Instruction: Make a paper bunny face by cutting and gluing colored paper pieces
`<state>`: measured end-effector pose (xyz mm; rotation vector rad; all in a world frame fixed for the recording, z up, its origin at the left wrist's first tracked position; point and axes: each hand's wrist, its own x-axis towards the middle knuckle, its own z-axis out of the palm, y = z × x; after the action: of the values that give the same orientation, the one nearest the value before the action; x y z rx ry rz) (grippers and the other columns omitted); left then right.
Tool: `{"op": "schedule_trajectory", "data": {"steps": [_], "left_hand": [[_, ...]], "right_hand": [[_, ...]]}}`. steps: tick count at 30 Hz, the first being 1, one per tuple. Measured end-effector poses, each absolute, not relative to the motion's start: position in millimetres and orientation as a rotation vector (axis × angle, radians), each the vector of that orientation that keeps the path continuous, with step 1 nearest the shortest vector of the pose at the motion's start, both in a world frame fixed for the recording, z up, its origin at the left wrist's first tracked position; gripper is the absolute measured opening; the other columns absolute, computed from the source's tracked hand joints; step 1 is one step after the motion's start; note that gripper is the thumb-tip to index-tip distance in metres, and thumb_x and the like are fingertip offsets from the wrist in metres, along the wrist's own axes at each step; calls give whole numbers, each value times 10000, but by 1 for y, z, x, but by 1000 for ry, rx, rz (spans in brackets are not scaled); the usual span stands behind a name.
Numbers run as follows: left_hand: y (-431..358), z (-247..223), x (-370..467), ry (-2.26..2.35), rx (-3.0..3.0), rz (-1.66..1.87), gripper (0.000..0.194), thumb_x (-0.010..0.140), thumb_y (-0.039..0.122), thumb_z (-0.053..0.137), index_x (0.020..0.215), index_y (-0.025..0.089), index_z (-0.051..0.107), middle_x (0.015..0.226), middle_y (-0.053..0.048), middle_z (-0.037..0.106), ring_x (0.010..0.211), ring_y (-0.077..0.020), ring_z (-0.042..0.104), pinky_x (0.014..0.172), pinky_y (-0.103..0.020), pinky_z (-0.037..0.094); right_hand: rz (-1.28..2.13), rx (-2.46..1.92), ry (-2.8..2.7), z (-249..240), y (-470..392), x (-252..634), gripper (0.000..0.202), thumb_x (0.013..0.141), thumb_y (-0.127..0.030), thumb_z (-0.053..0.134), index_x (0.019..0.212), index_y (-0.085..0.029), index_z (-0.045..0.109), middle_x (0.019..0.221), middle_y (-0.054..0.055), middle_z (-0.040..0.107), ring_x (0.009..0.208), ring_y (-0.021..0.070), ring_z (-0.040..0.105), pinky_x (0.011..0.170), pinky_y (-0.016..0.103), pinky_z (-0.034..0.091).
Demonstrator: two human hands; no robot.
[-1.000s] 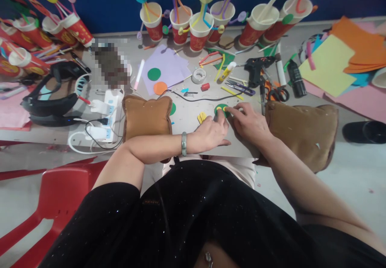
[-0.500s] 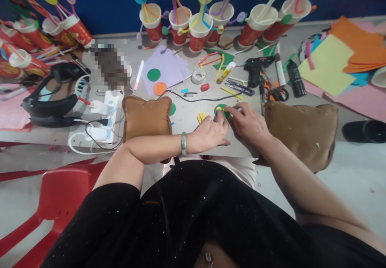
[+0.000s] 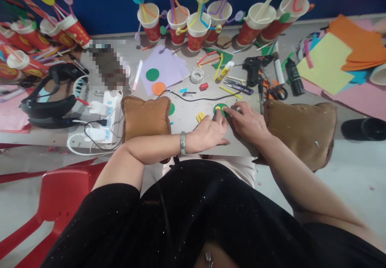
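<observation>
A green paper disc lies flat on the table, carrying small yellow pieces on its face. My left hand, with a bangle at the wrist, rests an outstretched fingertip on the disc's lower part by one yellow piece; its thumb sticks out below. From the right, my right hand reaches a forefinger to the disc's right edge, near another yellow piece, its other fingers bent loosely. Neither hand grasps anything visible. Folded-looking yellow paper bits lie just left of my left hand. The fingertips partly hide the disc.
Brown cushions flank my arms, one at left and one at right. Beyond are a black cable, a tape roll, a glue stick, a glue gun and orange-handled scissors. Red paper cups line the back.
The whole view has shifted slightly. Both hands stay at the green disc, their fingers in nearly the same pose.
</observation>
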<state>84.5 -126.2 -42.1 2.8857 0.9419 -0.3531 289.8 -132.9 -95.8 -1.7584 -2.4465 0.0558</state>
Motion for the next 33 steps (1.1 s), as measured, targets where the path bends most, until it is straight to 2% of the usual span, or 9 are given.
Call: {"op": "schedule_trajectory", "data": {"steps": [9, 15, 21, 24, 28, 30, 33], "left_hand": [[-125, -41, 84, 933, 2864, -362, 871, 1064, 665, 523, 1632, 5, 487, 1703, -373, 410, 1371, -378, 657, 1099, -443, 531], [-126, -38, 85, 946, 2855, -384, 881, 1061, 662, 535, 1629, -9, 483, 1707, -391, 388, 1243, -346, 731, 1106, -432, 525], [-124, -37, 84, 908, 2852, -388, 862, 1069, 650, 529, 1614, -16, 495, 1684, -395, 420, 1370, -380, 666, 1105, -439, 520], [-125, -37, 83, 908, 2862, -392, 841, 1073, 643, 524, 1611, -4, 503, 1688, -388, 420, 1237, -348, 732, 1098, -436, 512], [-126, -40, 84, 928, 2877, -380, 865, 1063, 656, 537, 1619, -4, 487, 1717, -392, 369, 1104, -310, 769, 1102, -435, 502], [-125, -42, 85, 925, 2878, -373, 884, 1058, 668, 537, 1625, -6, 476, 1718, -394, 365, 1155, -326, 757, 1102, -436, 503], [-124, -43, 85, 908, 2885, -368, 875, 1063, 675, 518, 1617, -1, 487, 1712, -382, 387, 1350, -366, 674, 1099, -429, 504]], "right_hand": [[89, -1766, -2427, -97, -133, 291, 440, 1048, -238, 498, 1412, -250, 746, 1291, 168, 672, 866, 241, 632, 681, 354, 438], [29, -1735, -2457, -99, -133, 291, 445, 1042, -217, 473, 1399, -245, 737, 1271, 164, 684, 879, 250, 639, 680, 358, 455], [34, -1774, -2358, -99, -135, 288, 466, 1062, -239, 421, 1461, -155, 647, 1329, 223, 697, 1081, 328, 700, 798, 413, 553], [47, -1788, -2335, -100, -135, 287, 454, 1060, -238, 413, 1440, -150, 646, 1325, 218, 705, 1084, 331, 708, 807, 419, 564], [19, -1782, -2381, -99, -135, 288, 451, 1063, -216, 429, 1429, -206, 693, 1296, 182, 703, 987, 288, 700, 748, 378, 523], [35, -1776, -2405, -99, -135, 288, 446, 1064, -226, 456, 1431, -222, 711, 1289, 179, 693, 975, 282, 684, 732, 369, 500], [66, -1775, -2420, -99, -135, 288, 438, 1062, -241, 487, 1429, -229, 726, 1288, 176, 678, 963, 278, 663, 722, 367, 481]]}}
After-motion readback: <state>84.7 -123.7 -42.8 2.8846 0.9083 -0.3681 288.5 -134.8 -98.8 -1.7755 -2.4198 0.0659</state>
